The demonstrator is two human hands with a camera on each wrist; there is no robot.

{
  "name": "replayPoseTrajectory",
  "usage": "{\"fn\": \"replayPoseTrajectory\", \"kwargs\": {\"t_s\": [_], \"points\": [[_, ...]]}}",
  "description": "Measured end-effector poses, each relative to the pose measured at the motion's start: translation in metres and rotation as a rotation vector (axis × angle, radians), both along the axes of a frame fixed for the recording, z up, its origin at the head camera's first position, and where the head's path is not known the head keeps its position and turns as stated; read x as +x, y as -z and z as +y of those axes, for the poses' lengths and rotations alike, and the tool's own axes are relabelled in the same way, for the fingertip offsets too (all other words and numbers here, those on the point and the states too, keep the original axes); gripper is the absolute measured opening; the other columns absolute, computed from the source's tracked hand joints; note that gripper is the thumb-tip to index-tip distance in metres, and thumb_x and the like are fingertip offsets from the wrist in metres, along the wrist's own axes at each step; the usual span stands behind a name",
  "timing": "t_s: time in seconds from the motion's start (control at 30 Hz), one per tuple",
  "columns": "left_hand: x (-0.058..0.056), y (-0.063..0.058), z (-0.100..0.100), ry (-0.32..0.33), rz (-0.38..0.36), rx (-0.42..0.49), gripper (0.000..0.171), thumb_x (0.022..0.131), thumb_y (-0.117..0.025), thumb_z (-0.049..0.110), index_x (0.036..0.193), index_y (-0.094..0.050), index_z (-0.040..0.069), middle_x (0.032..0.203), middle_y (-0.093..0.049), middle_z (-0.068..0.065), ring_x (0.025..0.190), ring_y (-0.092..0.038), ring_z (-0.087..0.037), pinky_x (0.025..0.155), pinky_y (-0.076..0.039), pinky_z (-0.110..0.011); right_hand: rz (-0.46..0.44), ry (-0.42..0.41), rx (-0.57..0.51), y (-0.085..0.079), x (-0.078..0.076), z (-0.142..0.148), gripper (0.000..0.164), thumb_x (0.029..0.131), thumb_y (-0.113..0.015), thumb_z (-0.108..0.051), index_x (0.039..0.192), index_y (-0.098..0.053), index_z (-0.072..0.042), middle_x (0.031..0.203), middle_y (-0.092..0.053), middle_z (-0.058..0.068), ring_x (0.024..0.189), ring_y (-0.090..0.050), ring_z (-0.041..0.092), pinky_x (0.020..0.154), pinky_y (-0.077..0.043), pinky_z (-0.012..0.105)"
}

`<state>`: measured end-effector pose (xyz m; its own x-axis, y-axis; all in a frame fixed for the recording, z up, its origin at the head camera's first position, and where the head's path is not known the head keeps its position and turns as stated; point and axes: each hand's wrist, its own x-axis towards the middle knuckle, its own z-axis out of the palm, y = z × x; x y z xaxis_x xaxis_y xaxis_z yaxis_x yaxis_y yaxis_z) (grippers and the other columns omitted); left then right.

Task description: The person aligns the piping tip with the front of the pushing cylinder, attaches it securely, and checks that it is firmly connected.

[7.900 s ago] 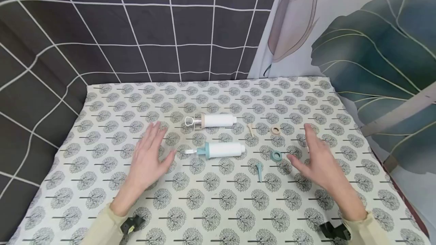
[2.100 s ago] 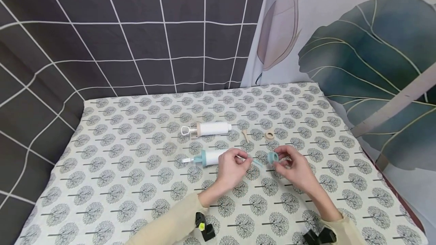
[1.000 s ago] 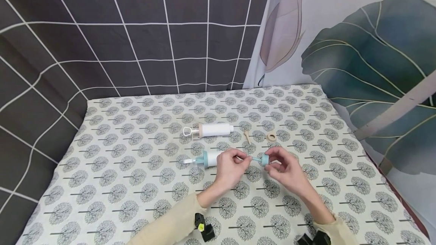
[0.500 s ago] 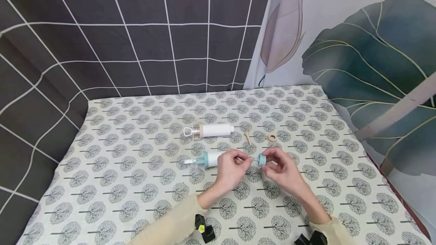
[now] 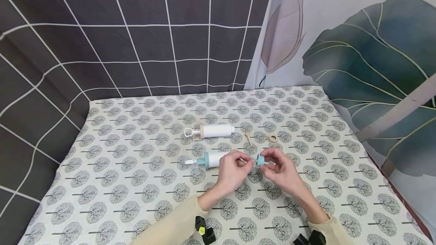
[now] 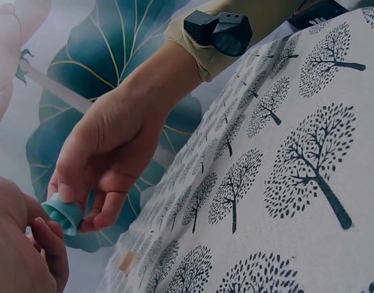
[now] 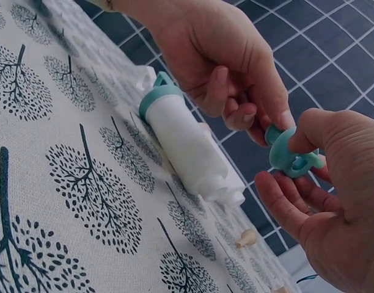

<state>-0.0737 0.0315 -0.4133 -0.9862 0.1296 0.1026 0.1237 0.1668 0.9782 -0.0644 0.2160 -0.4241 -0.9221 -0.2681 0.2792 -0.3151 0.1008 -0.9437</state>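
My left hand (image 5: 235, 169) pinches the wide end of a slim teal tapered nozzle (image 7: 272, 135). Facing it, my right hand (image 5: 281, 171) grips a teal ring cap (image 5: 260, 160) between thumb and fingers. The nozzle runs into the ring, and a bit of teal shows on its right side; how deep it sits is hard to tell. Behind the left hand lies a white syringe-like barrel (image 5: 216, 159) with a teal collar and a pale handle; the hand covers its right end. Both held parts are above the cloth.
Farther back lies a similar white barrel (image 5: 218, 130) with a beige collar and loop handle. A beige nozzle (image 5: 248, 138) and a beige ring (image 5: 272, 138) lie to its right. Tree-print cloth (image 5: 143, 199) covers the table; a dark grid curtain (image 5: 136, 41) hangs behind.
From resting apart over the table, both hands have picked up the teal nozzle and ring. The right hand has since moved left, bringing the ring over the nozzle and close to the left fingertips.
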Motion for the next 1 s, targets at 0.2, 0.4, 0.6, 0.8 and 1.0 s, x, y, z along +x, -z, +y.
{"fn": "replayPoseTrajectory", "kwargs": {"t_s": [0.2,0.4,0.6,0.8,1.0], "points": [[0.0017,-0.0002,0.0001,0.038,0.011,0.011,0.006,0.083,-0.077,0.001,0.088,-0.073,0.002,0.086,-0.065,0.003,0.065,-0.058,-0.005,0.051,-0.05,-0.022,0.009,0.0,0.004,0.0001,-0.0007,0.0,0.038,0.078,-0.062,0.023,0.113,-0.052,0.012,0.107,-0.055,0.027,0.096,-0.062,0.019,0.086,-0.054,0.03],[0.0039,0.0004,0.0004,0.059,0.048,0.017,0.007,0.083,-0.075,-0.001,0.089,-0.074,0.003,0.089,-0.067,0.002,0.068,-0.059,-0.005,0.054,-0.051,-0.022,0.036,-0.027,0.002,0.0003,-0.0006,0.0001,0.039,0.077,-0.061,0.025,0.112,-0.053,0.012,0.106,-0.055,0.026,0.095,-0.062,0.022,0.086,-0.055,0.03],[0.0054,0.0001,0.0,0.069,0.068,0.014,0.008,0.083,-0.073,-0.003,0.089,-0.074,0.003,0.09,-0.068,0.0,0.069,-0.06,-0.005,0.056,-0.052,-0.022,0.065,-0.053,-0.006,0.0001,-0.0009,0.0,0.039,0.076,-0.062,0.025,0.112,-0.053,0.011,0.104,-0.056,0.024,0.095,-0.062,0.019,0.085,-0.055,0.029],[0.0058,0.0001,-0.0002,0.09,0.062,0.018,0.011,0.083,-0.071,-0.005,0.09,-0.074,0.002,0.094,-0.069,-0.002,0.072,-0.061,-0.005,0.059,-0.053,-0.023,0.075,-0.072,-0.004,-0.0005,-0.0009,-0.0001,0.039,0.076,-0.062,0.025,0.112,-0.053,0.012,0.104,-0.055,0.025,0.096,-0.063,0.018,0.085,-0.055,0.028],[0.0068,0.0002,-0.0007,0.109,0.065,0.016,0.01,0.084,-0.07,-0.005,0.091,-0.073,0.001,0.093,-0.069,-0.001,0.072,-0.06,-0.005,0.06,-0.053,-0.022,0.04,-0.062,0.026,-0.0022,0.0009,-0.0001,0.036,0.078,-0.061,0.024,0.112,-0.052,0.013,0.104,-0.056,0.027,0.095,-0.064,0.019,0.083,-0.056,0.028]]}}
